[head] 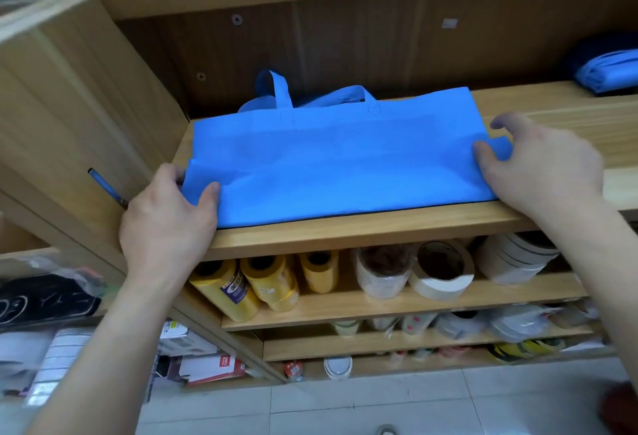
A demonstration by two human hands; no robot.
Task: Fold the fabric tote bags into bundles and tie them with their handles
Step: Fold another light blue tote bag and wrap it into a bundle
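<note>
Though flat, bag [345, 165] btw 2 hands [165, 224] [542, 165]

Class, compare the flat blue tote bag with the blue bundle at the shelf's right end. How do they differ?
The tote bag lies spread flat, handles loose behind; the bundle is folded compact, a strap across it. The left hand and right hand pinch the tote bag; the bundle sits untouched. Both are blue.

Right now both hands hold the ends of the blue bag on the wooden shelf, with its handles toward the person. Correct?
No. The head view shows the handles pointing away from the person, toward the back panel. The left hand and right hand do hold the ends of the blue bag on the wooden shelf.
</note>
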